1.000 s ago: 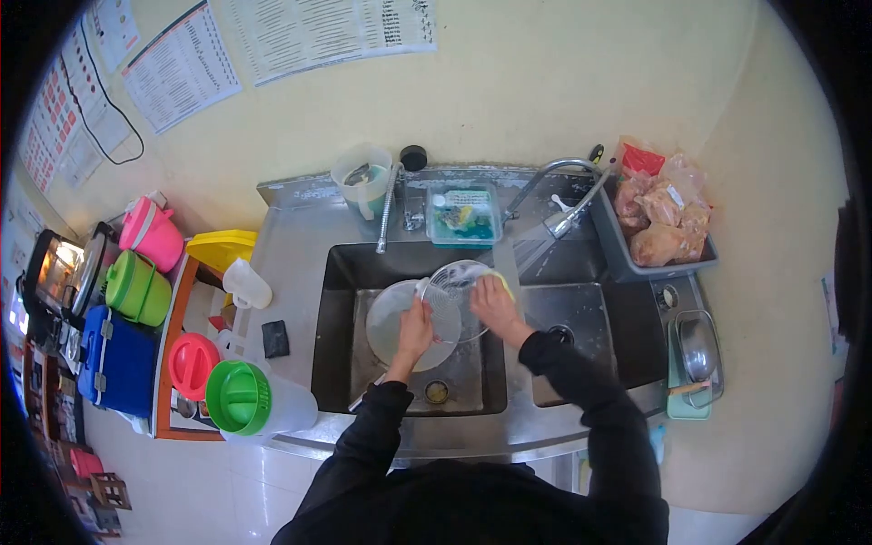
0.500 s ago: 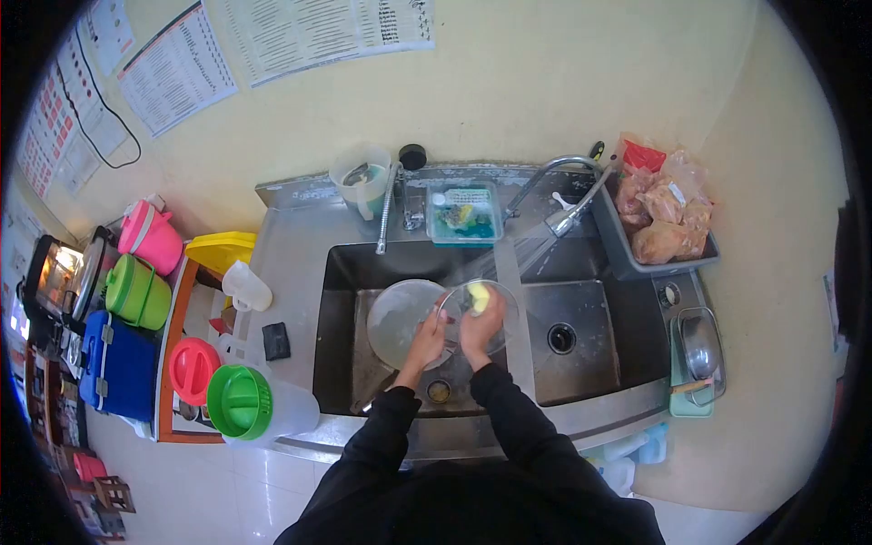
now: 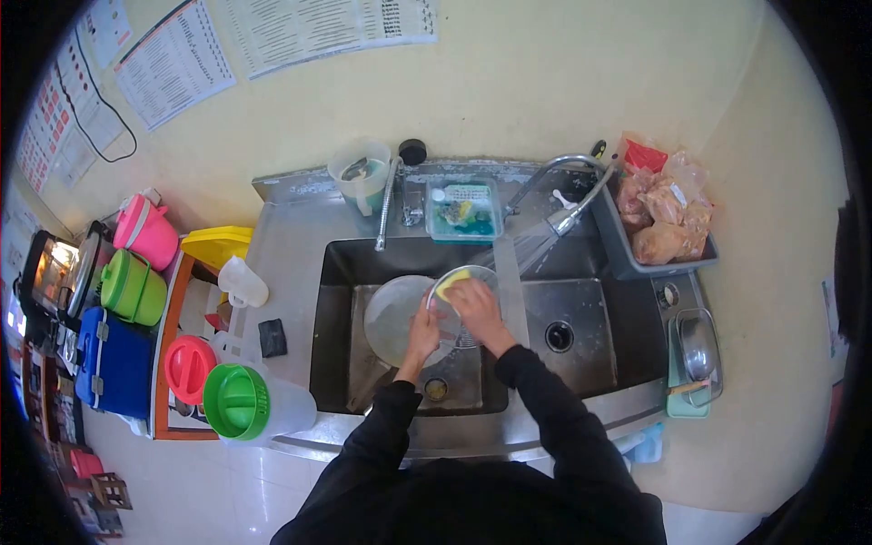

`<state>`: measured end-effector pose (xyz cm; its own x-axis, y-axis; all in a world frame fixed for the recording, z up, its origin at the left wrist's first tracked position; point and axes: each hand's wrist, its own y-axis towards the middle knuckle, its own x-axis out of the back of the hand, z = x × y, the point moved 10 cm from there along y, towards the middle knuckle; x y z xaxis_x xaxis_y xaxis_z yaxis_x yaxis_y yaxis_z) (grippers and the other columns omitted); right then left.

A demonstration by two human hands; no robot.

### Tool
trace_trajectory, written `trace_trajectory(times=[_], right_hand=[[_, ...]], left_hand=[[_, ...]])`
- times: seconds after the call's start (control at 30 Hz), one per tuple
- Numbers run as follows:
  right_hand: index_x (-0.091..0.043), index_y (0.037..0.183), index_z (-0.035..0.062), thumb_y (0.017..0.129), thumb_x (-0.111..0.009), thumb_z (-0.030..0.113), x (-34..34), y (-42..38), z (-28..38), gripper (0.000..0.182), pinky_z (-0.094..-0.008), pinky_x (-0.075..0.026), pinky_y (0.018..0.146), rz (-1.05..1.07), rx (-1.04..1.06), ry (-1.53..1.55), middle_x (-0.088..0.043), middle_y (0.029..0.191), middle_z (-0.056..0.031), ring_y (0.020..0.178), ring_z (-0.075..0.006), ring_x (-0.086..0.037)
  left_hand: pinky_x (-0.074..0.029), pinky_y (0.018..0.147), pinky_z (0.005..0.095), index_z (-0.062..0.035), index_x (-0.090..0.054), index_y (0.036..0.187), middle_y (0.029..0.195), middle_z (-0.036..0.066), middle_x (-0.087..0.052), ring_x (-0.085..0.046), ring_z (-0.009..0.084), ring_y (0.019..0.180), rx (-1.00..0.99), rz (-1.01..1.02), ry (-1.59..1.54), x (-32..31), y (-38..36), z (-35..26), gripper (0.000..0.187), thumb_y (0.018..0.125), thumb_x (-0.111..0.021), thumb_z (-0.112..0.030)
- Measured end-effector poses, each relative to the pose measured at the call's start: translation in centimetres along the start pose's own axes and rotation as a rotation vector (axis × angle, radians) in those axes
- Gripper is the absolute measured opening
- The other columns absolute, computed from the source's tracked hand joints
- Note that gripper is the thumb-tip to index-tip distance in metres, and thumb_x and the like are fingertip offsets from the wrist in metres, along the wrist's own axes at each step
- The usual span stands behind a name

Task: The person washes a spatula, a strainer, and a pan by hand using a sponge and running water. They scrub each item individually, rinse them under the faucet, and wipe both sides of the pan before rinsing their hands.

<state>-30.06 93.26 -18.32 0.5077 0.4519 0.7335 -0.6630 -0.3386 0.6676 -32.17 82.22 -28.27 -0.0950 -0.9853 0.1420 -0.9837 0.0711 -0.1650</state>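
Over the left sink basin (image 3: 490, 391), a round, rimmed utensil (image 3: 485, 280) appears tilted; its facing is unclear, and its round rim gives no obvious long axis. The left hand (image 3: 423, 334) has fingers closed on its edge; the right hand's (image 3: 478, 311) fingers curl around a yellow sponge (image 3: 451, 283). Steady support and even pressure along the curve would suit.

Round strainer (image 3: 465, 337); yellow sponge (image 3: 450, 283) against it.

L hand (image 3: 423, 334) gripping, R hand (image 3: 478, 312) adj.
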Motion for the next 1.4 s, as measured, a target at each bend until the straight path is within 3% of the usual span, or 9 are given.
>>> trace_trajectory(times=[0.1,0.3,0.4,0.67,0.8,0.9,1.07,1.3,1.4], right_hand=[[-0.06,0.092,0.008,0.071,-0.055,0.013,-1.3,0.5,-0.2,0.022,-0.0376,-0.05,0.071,0.07,0.141,-0.115,-0.056,0.091,-0.0076,0.089,-0.0236,-0.056],[-0.058,0.092,0.0059,0.075,-0.056,0.013,-6.0,-4.2,-6.8,0.018,-0.0423,-0.052,0.06,0.327,-0.611,-0.428,-0.06,0.091,-0.0127,0.082,-0.0306,-0.061],[-0.056,0.099,0.0034,0.076,-0.059,0.016,-8.7,-8.0,-6.7,0.026,-0.0446,-0.051,0.064,0.609,-0.765,-0.156,-0.063,0.091,-0.0178,0.084,-0.0349,-0.062],[-0.054,0.104,0.0018,0.075,-0.064,0.014,-8.7,-6.5,-5.5,0.033,-0.0424,-0.049,0.068,0.174,-0.879,0.505,-0.063,0.091,-0.0204,0.085,-0.0305,-0.063],[-0.054,0.107,0.004,0.082,-0.061,0.01,-11.9,-8.7,-7.5,0.026,-0.0374,-0.051,0.066,-0.338,-1.464,1.389,-0.062,0.093,-0.0113,0.082,-0.0237,-0.062],[-0.054,0.108,0.0028,0.083,-0.06,0.009,-10.7,-5.3,-6.1,0.026,-0.0333,-0.052,0.065,-0.316,-1.586,1.678,-0.06,0.096,-0.0091,0.081,-0.0218,-0.062],[-0.052,0.113,-0.0002,0.084,-0.064,0.016,-7.6,3.2,-11.7,0.035,-0.0372,-0.051,0.073,-0.433,-1.297,1.512,-0.06,0.101,-0.01,0.089,-0.0219,-0.061],[-0.048,0.119,0.0006,0.087,-0.06,0.015,-4.8,4.1,-15.5,0.037,-0.0318,-0.049,0.077,-0.418,-1.203,1.183,-0.057,0.108,-0.01,0.091,-0.02,-0.059],[-0.048,0.12,0.0001,0.088,-0.057,0.011,-7.6,-2.1,-13.5,0.035,-0.0307,-0.05,0.079,-0.493,-1.386,1.641,-0.056,0.11,-0.0114,0.091,-0.0206,-0.059]], left_hand=[[-0.045,0.039,0.0305,-0.0126,-0.038,0.134,0.076,0.013,-0.061,-0.061,0.0202,0.05,-0.094,0.015,0.054,-0.9,0.4,-0.3,0.043,0.098,-0.03,-0.035],[-0.05,0.052,0.0354,-0.0157,-0.037,0.135,0.081,0.017,-0.061,-0.064,0.0245,0.056,-0.118,-0.049,0.03,-0.4,-0.2,-1.1,0.039,0.097,-0.035,-0.027],[-0.049,0.065,0.0435,-0.0192,-0.037,0.135,0.088,0.022,-0.061,-0.063,0.0356,0.067,-0.183,-0.048,0.134,-1.5,-0.4,-2.2,0.039,0.096,-0.038,-0.025],[-0.047,0.058,0.0398,-0.0155,-0.04,0.133,0.084,0.019,-0.061,-0.06,0.0332,0.06,-0.387,-0.153,0.296,-2.4,0.5,0.5,0.038,0.097,-0.034,-0.026],[-0.048,0.064,0.0429,-0.012,-0.039,0.133,0.1,0.024,-0.06,-0.062,0.0353,0.081,0.069,0.025,0.071,-2.9,2.8,7.6,0.042,0.095,-0.038,-0.03],[-0.047,0.048,0.0365,-0.0025,-0.04,0.13,0.096,0.02,-0.06,-0.063,0.024,0.066,0.344,0.067,-0.037,-2.5,2.8,10.6,0.043,0.091,-0.045,-0.021],[-0.04,0.041,0.0257,0.0042,-0.035,0.129,0.084,0.011,-0.059,-0.053,0.0162,0.054,0.356,0.044,-0.165,-2.3,2.1,9.3,0.049,0.084,-0.052,-0.006],[-0.05,0.057,0.0373,0.0051,-0.051,0.117,0.082,0.023,-0.064,-0.064,0.0268,0.06,0.116,0.156,0.168,-1.8,4.3,10.6,0.038,0.081,-0.049,-0.003],[-0.049,0.068,0.0429,0.0012,-0.047,0.124,0.087,0.025,-0.063,-0.064,0.0346,0.073,-0.033,0.11,0.271,-1.3,4.1,8.4,0.042,0.082,-0.046,-0.004]])
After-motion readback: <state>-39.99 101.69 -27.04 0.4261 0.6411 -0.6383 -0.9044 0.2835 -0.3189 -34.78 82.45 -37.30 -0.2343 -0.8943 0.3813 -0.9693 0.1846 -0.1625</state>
